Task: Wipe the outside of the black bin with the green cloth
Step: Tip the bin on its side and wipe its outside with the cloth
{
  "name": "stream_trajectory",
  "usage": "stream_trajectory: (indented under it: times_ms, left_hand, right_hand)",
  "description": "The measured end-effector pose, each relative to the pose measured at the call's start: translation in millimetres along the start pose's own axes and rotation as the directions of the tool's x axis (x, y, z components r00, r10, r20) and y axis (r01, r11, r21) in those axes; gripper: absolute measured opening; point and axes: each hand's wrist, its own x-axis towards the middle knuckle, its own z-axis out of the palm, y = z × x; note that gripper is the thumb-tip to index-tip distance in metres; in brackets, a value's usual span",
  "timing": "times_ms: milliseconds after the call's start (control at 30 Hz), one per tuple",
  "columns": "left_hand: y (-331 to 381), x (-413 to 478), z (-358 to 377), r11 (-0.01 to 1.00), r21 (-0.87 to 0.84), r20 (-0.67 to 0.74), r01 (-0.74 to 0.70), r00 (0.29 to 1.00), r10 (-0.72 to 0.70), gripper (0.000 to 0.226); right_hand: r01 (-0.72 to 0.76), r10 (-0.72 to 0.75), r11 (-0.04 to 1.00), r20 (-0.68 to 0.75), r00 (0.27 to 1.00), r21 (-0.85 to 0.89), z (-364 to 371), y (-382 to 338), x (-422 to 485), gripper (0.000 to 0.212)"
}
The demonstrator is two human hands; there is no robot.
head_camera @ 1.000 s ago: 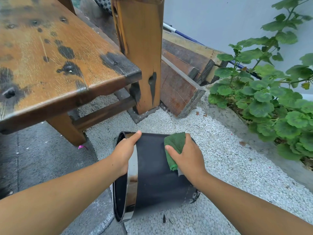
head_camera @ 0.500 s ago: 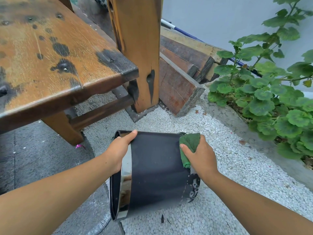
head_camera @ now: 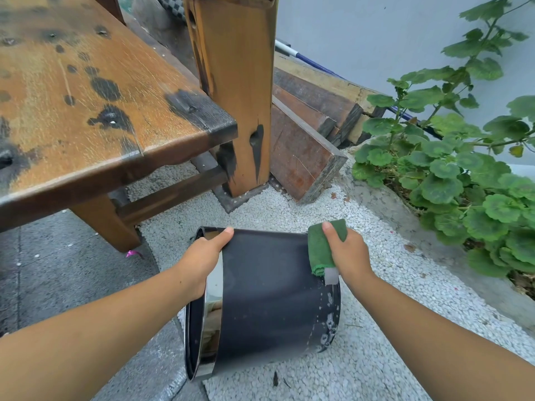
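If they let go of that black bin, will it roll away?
Probably a bit: the black bin lies on its round side, steadied by the left hand. The bumpy gravel would likely slow it. It looks light, since one hand holds it easily.

Worn wooden bench (head_camera: 95, 117), orange-brown with black stains, filling the upper left and standing on dark grey paving (head_camera: 58, 273). Thick upright wooden post (head_camera: 237, 91) rising just behind the bench's corner, resting on a dark base plate. Stacked timber planks (head_camera: 307, 131) lying beside the post, running back along a pale grey wall (head_camera: 362, 33). Blue-and-white pole (head_camera: 312, 63) lying on the planks against the wall. Leafy green plant (head_camera: 451, 175) spreading across the right, rooted in a concrete-edged bed. White gravel (head_camera: 373, 337) covering the ground at centre and right. Small pink scrap (head_camera: 131, 253) lying near the bench leg.
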Motion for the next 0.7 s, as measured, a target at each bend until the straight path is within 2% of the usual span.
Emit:
stream_trajectory:
  times_ms: [67, 200, 267, 333, 400, 467, 567, 633, 700]
  left_hand:
    - [3, -1, 1, 1.000, -0.001, 0.001, -0.001, 1.000, 0.001, 0.032]
    - [7, 4, 0, 1.000, 0.020, 0.010, -0.009, 1.000, 0.008, 0.037]
    - [11, 6, 2, 0.999, 0.039, -0.017, -0.004, 1.000, 0.005, 0.050]
    - [14, 5, 4, 1.000, 0.031, -0.028, 0.001, 1.000, 0.000, 0.065]
    - [11, 2, 2, 0.999, -0.049, 0.020, -0.019, 1.000, 0.020, 0.054]
    - [2, -4, -4, 0.987, -0.162, 0.125, -0.002, 0.992, 0.023, 0.030]
    - [-19, -16, -15, 0.994, -0.106, 0.261, 0.017, 0.965, 0.011, 0.033]
    - [-26, -18, -16, 0.996, -0.083, 0.233, 0.016, 0.973, 0.003, 0.032]
    - [-25, -16, -14, 0.992, -0.125, 0.133, 0.010, 0.991, 0.007, 0.027]
  right_hand:
    - [-0.036, 0.036, 0.998, 0.011, 0.999, -0.058, 3, -2, 6, 0.047]
    - [-0.044, 0.053, 0.992, 0.078, 0.996, -0.115, 12, -3, 17, 0.043]
    - [0.020, -0.003, 0.978, 0.080, 0.997, -0.207, 12, -5, 21, 0.048]
    - [0.105, -0.069, 0.944, 0.125, 0.990, -0.314, 12, -7, 27, 0.043]
    - [0.112, -0.044, 0.915, 0.181, 0.983, -0.387, 15, -7, 32, 0.031]
    - [0.084, -0.002, 0.916, 0.206, 0.979, -0.393, 18, -6, 33, 0.035]
    - [0.070, 0.028, 0.929, 0.259, 0.965, -0.363, 22, -7, 29, 0.052]
    - [0.110, 0.011, 0.918, 0.303, 0.953, -0.382, 27, -11, 29, 0.054]
    - [0.153, -0.018, 0.907, 0.326, 0.945, -0.393, 33, -15, 27, 0.046]
